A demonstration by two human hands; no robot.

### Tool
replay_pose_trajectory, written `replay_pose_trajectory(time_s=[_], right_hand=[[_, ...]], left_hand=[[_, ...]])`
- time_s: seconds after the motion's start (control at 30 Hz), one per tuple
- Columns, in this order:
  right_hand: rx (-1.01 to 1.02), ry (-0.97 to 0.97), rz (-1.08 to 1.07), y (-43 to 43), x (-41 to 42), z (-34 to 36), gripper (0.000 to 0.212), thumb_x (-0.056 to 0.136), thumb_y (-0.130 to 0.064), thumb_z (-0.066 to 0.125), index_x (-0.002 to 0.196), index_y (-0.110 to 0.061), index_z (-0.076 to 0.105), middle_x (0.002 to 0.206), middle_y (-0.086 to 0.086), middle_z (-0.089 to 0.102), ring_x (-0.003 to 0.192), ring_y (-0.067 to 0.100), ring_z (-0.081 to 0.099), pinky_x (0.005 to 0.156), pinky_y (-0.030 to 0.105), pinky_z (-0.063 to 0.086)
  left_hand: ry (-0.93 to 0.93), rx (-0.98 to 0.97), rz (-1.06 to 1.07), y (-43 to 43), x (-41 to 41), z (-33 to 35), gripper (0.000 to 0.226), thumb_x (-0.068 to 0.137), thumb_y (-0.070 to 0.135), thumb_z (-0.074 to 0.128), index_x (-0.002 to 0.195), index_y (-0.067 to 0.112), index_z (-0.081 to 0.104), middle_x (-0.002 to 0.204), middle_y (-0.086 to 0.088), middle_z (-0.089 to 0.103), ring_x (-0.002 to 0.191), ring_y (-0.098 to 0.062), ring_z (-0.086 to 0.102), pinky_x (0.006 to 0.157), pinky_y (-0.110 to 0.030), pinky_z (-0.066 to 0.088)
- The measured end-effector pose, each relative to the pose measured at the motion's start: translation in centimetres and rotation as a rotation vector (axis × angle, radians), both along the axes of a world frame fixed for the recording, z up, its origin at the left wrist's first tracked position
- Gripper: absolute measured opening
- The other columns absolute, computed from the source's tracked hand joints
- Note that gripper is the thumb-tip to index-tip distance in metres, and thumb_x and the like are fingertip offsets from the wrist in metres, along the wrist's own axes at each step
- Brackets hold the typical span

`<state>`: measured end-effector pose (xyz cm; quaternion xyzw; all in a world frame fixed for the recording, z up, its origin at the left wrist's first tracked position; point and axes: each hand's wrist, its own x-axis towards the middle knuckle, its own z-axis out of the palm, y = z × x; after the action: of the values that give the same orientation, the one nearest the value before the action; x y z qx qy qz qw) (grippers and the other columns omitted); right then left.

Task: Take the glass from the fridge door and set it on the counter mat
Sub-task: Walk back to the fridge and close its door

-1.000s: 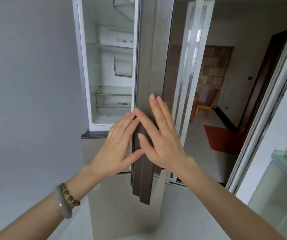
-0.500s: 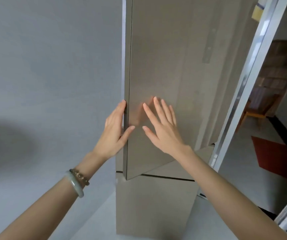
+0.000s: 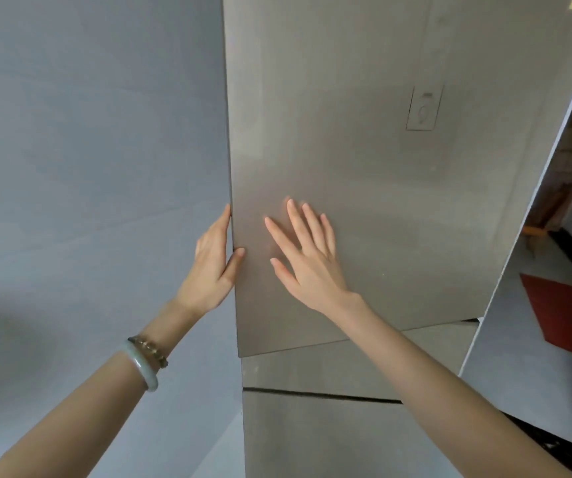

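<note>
- Since the earlier frames, the fridge door (image 3: 363, 167) has swung from ajar, interior showing, to almost flush; it now fills the centre and upper right of the frame.
- My left hand (image 3: 210, 267) wraps the door's left edge, thumb on the front, fingers hidden behind it.
- My right hand (image 3: 307, 257) lies flat on the panel, fingers (image 3: 293, 215) spread wide, holding nothing.
- I see no glass, counter or mat, so I cannot tell where the glass sits.
- I judge this a door-closing push; whether the placing is done, I cannot confirm.
</note>
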<state>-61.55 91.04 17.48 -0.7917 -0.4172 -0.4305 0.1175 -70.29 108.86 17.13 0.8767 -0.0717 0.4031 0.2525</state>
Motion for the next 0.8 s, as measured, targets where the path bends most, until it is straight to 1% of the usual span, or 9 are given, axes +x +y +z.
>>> replay_pose_trajectory(time_s=[0.07, 0.1, 0.2, 0.27, 0.33, 0.43, 0.5, 0.67, 0.8], right_hand=[[0.030, -0.022, -0.019, 1.4, 1.4, -0.2, 0.056, 0.094, -0.036, 0.047, 0.147, -0.025, 0.034, 0.159, 0.014, 0.018, 0.147, 0.035, 0.014, 0.118, 0.053, 0.012], [0.047, -0.031, -0.030, 2.1, 2.1, -0.3, 0.055, 0.094, -0.035, 0.047, 0.147, -0.025, 0.036, 0.159, 0.014, 0.019, 0.147, 0.036, 0.015, 0.118, 0.053, 0.013], [0.087, -0.056, -0.068, 4.0, 3.8, -0.5, 0.054, 0.093, -0.034, 0.048, 0.145, -0.025, 0.039, 0.158, 0.015, 0.022, 0.145, 0.037, 0.018, 0.117, 0.054, 0.014], [0.106, -0.080, -0.110, 5.1, 4.9, -0.6, 0.054, 0.092, -0.034, 0.050, 0.145, -0.026, 0.040, 0.157, 0.016, 0.025, 0.144, 0.037, 0.019, 0.116, 0.054, 0.014], [0.119, -0.096, -0.140, 5.8, 6.0, -0.7, 0.054, 0.092, -0.034, 0.051, 0.144, -0.026, 0.040, 0.156, 0.017, 0.027, 0.143, 0.037, 0.020, 0.116, 0.054, 0.014], [0.116, -0.119, -0.179, 6.6, 7.0, -0.7, 0.053, 0.092, -0.034, 0.050, 0.144, -0.026, 0.041, 0.155, 0.017, 0.030, 0.142, 0.037, 0.022, 0.115, 0.054, 0.017], [0.120, -0.130, -0.197, 7.0, 7.7, -0.7, 0.052, 0.093, -0.034, 0.050, 0.144, -0.026, 0.042, 0.154, 0.017, 0.031, 0.142, 0.036, 0.023, 0.115, 0.054, 0.019], [0.110, -0.147, -0.224, 7.8, 9.1, -0.9, 0.052, 0.093, -0.034, 0.051, 0.143, -0.027, 0.043, 0.154, 0.017, 0.032, 0.142, 0.035, 0.024, 0.115, 0.053, 0.019], [0.091, -0.127, -0.231, 8.3, 10.3, -0.7, 0.052, 0.094, -0.035, 0.050, 0.144, -0.026, 0.041, 0.155, 0.017, 0.029, 0.143, 0.036, 0.022, 0.116, 0.053, 0.016]], left_hand=[[0.002, 0.012, -0.020, 1.6, 1.8, 0.0, 0.065, 0.097, 0.030, 0.037, 0.152, 0.014, 0.006, 0.152, 0.015, 0.015, 0.134, 0.019, 0.008, 0.115, -0.025, 0.010], [0.005, 0.018, -0.029, 2.3, 2.6, 0.1, 0.065, 0.097, 0.031, 0.038, 0.152, 0.015, 0.007, 0.152, 0.016, 0.015, 0.134, 0.019, 0.008, 0.115, -0.023, 0.009], [-0.013, 0.042, -0.050, 4.0, 5.0, 0.1, 0.065, 0.097, 0.034, 0.039, 0.151, 0.021, 0.005, 0.148, 0.027, 0.011, 0.130, 0.027, 0.003, 0.110, -0.007, 0.003], [-0.020, 0.045, -0.080, 4.8, 6.4, 0.1, 0.066, 0.097, 0.034, 0.039, 0.150, 0.023, 0.002, 0.145, 0.034, 0.005, 0.130, 0.028, 0.002, 0.107, -0.003, 0.002], [-0.027, 0.054, -0.115, 5.6, 7.8, 0.2, 0.067, 0.097, 0.034, 0.039, 0.151, 0.022, 0.002, 0.148, 0.033, 0.006, 0.134, 0.022, 0.006, 0.111, -0.008, 0.005], [-0.032, 0.064, -0.136, 6.6, 9.9, 0.0, 0.070, 0.096, 0.036, 0.038, 0.152, 0.016, 0.001, 0.158, 0.013, 0.016, 0.144, -0.003, 0.018, 0.118, -0.031, 0.015], [-0.035, 0.052, -0.138, 6.9, 11.0, -0.1, 0.072, 0.096, 0.038, 0.038, 0.152, 0.013, 0.001, 0.160, 0.002, 0.017, 0.146, -0.014, 0.019, 0.118, -0.040, 0.018], [-0.022, 0.024, -0.134, 7.6, 13.0, -0.3, 0.070, 0.096, 0.041, 0.036, 0.152, 0.013, 0.003, 0.161, -0.003, 0.013, 0.148, -0.018, 0.013, 0.117, -0.048, 0.017], [0.017, 0.008, -0.097, 8.1, 14.1, -0.2, 0.071, 0.096, 0.045, 0.033, 0.152, 0.015, 0.001, 0.162, -0.003, 0.010, 0.149, -0.021, 0.010, 0.117, -0.051, 0.017]])
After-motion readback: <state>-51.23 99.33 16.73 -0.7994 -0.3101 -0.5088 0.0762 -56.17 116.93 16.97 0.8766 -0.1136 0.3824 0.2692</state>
